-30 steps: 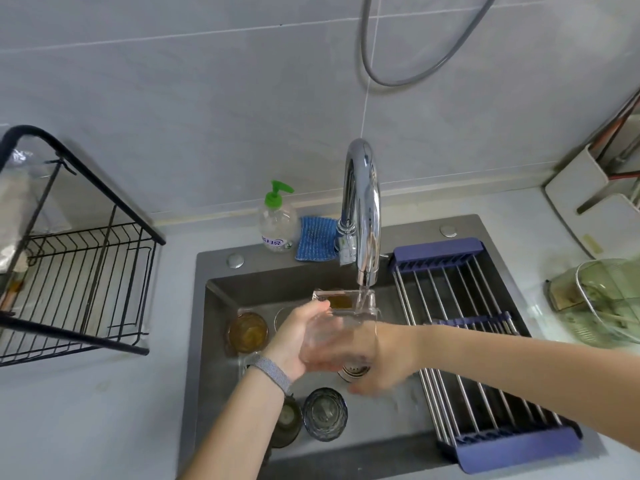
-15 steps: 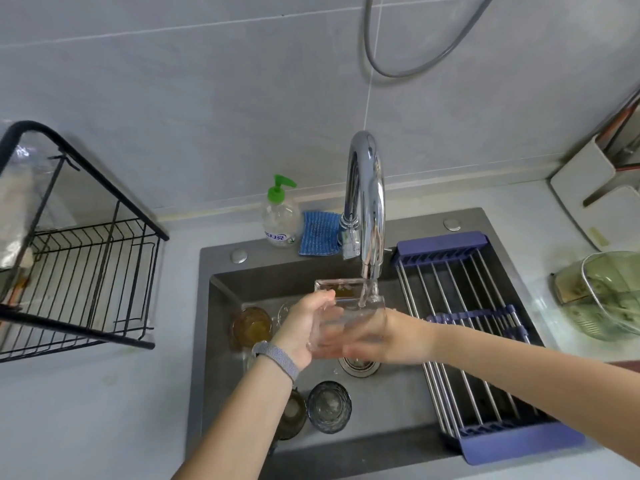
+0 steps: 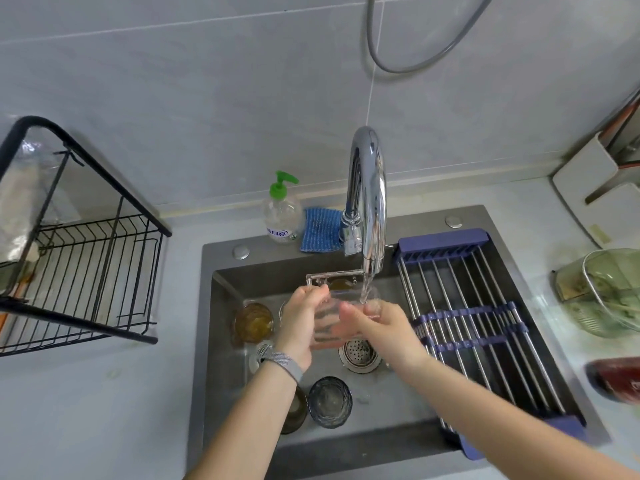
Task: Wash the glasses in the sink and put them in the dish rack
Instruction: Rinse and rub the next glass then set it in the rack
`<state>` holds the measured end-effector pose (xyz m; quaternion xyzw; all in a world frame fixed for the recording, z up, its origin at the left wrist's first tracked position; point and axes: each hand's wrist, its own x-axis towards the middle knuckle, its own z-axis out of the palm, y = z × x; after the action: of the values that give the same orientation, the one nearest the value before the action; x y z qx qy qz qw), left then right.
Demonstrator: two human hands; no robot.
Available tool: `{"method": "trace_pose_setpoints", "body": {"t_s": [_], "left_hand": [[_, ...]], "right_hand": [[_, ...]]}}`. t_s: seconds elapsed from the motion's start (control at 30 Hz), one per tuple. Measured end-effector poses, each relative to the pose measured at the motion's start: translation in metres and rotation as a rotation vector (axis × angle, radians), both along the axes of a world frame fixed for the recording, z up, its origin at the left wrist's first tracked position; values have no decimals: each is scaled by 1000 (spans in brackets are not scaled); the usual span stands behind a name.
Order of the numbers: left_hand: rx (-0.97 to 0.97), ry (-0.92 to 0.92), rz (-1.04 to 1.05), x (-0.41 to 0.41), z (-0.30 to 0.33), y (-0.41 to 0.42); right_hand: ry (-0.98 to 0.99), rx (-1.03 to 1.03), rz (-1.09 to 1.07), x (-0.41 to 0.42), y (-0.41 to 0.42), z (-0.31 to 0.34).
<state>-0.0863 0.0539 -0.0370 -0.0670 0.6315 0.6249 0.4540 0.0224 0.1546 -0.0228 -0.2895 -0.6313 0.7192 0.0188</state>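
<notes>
**Under the tap: clear glass in 2 hands, rinse stage**

Over the sink (image 3: 221, 341), directly beneath the faucet (image 3: 369, 202), water running onto the rim of a clear glass (image 3: 332, 320). Held tilted above the drain (image 3: 360, 353), between both hands.

Handling, as judged: wet and smooth, so likely slippery; thin-walled, rigid, breakable against the steel basin or the spout. Light when empty, heavier while filling. Safest hold around the side wall at mid-height, fingers wrapped, not pinched at the rim.

Left hand (image 3: 298, 323): fingers curled around the glass's left side, thumb near the rim, wrist with grey band (image 3: 282, 363) angled up from below. Right hand (image 3: 384, 327): fingers laid against the right side and front of the glass, forearm reaching in from lower right; full grip or mere rubbing contact not clear through the transparent wall.

Waiting in the basin: amber glass (image 3: 254, 322), dark glass (image 3: 330, 400), more partly hidden by the left arm. Black dish rack (image 3: 86, 265) on the counter at left, well apart from the sink.
</notes>
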Motion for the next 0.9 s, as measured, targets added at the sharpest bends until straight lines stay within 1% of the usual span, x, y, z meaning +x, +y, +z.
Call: {"method": "trace_pose_setpoints", "body": {"t_s": [0.03,0.07,0.1,0.13,0.17,0.2,0.23,0.27,0.3,0.37,0.47,0.53,0.57,0.6,0.67,0.7,0.77,0.83,0.9], "left_hand": [[15,-58,-11,0,0,-1],[39,-134,-13,-1,2,-3],[62,-214,-15,-2,4,-6],[82,-275,-25,-4,5,-8],[109,-314,-56,-6,5,-11],[129,-338,-95,-8,4,-13],[138,-348,-115,-8,5,-14],[152,-351,-111,-8,6,-14],[175,-358,-88,-7,8,-14],[222,-346,-25,-4,12,-13],[364,-282,16,5,5,-11],[360,-267,89,8,0,-12],[344,-258,81,9,1,-12],[324,-262,20,9,3,-12],[235,-308,-128,7,5,-13],[184,-347,-175,4,5,-14],[132,-416,-210,0,4,-15],[137,-475,-181,-1,4,-13],[145,-475,-164,-2,6,-12]], "right_hand": [[37,150,-65,3,-9,-2],[113,393,-78,5,-12,-5],[239,690,-33,8,-9,-8],[433,947,81,12,2,-14],[638,1129,261,15,16,-20],[764,1245,442,15,30,-23],[805,1326,575,12,44,-24],[800,1376,646,9,53,-22],[760,1380,671,6,58,-22],[625,1284,627,3,53,-17],[410,1057,382,5,29,-1],[319,903,230,7,16,4],[293,886,200,8,9,3],[286,930,201,7,4,2],[323,1108,267,9,1,-1],[378,1212,335,9,7,-2],[560,1393,552,8,26,-5],[659,1452,722,1,46,-5],[671,1463,776,-5,55,-3]]}}
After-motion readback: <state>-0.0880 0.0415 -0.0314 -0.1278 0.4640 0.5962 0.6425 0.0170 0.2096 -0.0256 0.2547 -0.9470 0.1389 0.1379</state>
